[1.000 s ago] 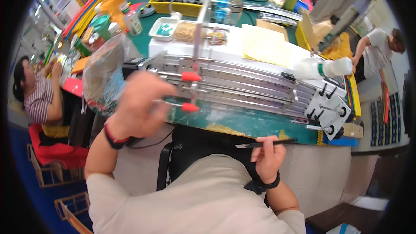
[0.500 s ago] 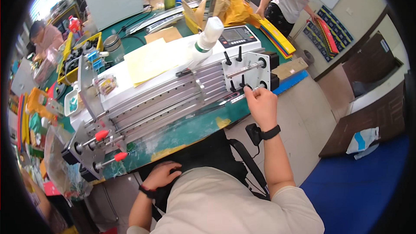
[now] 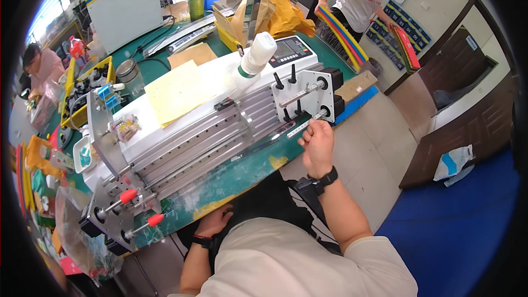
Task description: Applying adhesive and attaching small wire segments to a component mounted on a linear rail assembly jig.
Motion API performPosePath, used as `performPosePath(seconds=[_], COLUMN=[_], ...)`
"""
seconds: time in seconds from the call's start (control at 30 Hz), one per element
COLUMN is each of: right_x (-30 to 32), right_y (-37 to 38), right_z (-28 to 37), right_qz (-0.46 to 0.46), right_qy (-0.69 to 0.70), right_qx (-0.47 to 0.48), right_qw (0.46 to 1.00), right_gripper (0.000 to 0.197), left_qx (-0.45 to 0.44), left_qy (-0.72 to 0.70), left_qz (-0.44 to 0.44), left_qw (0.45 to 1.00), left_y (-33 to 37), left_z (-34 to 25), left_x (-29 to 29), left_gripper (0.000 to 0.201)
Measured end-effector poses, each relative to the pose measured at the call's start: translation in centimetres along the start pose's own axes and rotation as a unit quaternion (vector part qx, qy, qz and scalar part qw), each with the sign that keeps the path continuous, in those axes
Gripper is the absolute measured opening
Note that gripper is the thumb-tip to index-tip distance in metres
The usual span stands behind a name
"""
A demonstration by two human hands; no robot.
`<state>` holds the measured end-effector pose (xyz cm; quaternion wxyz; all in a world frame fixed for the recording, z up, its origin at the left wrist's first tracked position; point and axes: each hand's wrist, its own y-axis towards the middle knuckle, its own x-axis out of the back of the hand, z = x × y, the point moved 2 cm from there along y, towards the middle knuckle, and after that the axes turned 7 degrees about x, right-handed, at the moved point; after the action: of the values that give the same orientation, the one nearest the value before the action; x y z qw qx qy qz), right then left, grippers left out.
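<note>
Green bench (image 3: 231,179), view closer, R hand (image 3: 316,143) same rod (image 3: 305,125)

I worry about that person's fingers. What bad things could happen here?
The right hand grips a thin metal rod poking out of the machine's white end plate, so fingers might get pinched or poked there. A white bottle lies tilted on top of the machine; a bump might roll it off. The left hand rests below the green table edge, not steadying anything.
</note>
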<state>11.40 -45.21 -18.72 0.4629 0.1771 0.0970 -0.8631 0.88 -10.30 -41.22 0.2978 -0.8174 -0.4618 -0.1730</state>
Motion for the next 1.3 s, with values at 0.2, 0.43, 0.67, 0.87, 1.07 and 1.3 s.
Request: performPosePath(seconds=[0.2, 0.43, 0.67, 0.87, 1.07, 1.3], right_x=[-2.8, -2.8, -3.2, -3.3, -3.1, -7.3], right_y=[-5.6, -7.3, -6.8, -5.6, -8.8, -16.6], right_z=[-1.0, -2.2, -2.7, -4.4, -4.0, -4.8], right_qz=[-0.058, -0.022, -0.007, -0.034, 0.164, 0.425], right_qy=[0.113, 0.194, 0.196, 0.294, 0.19, 0.064], right_qx=[-0.015, -0.123, -0.091, -0.16, -0.341, -0.378], right_qw=[0.992, 0.973, 0.976, 0.942, 0.906, 0.82], right_gripper=[0.01, 0.004, 0.006, 0.009, 0.017, 0.01], left_qx=[-0.004, -0.066, -0.154, -0.193, -0.14, -0.155], left_qy=[0.012, -0.061, -0.2, -0.31, -0.576, -0.755], left_qz=[0.009, 0.038, 0.081, 0.058, -0.17, 0.032], left_qw=[1.0, 0.995, 0.964, 0.929, 0.787, 0.636], left_y=[-0.4, -2.1, -5.5, -8.5, -8.4, -16.9], left_z=[-2.2, -5.3, -10.5, -12.9, -16.1, -11.7], left_x=[1.0, 2.8, 6.9, 9.1, 10.3, 11.8], left_gripper=[0.034, 0.032, 0.033, 0.04, 0.069, 0.051])
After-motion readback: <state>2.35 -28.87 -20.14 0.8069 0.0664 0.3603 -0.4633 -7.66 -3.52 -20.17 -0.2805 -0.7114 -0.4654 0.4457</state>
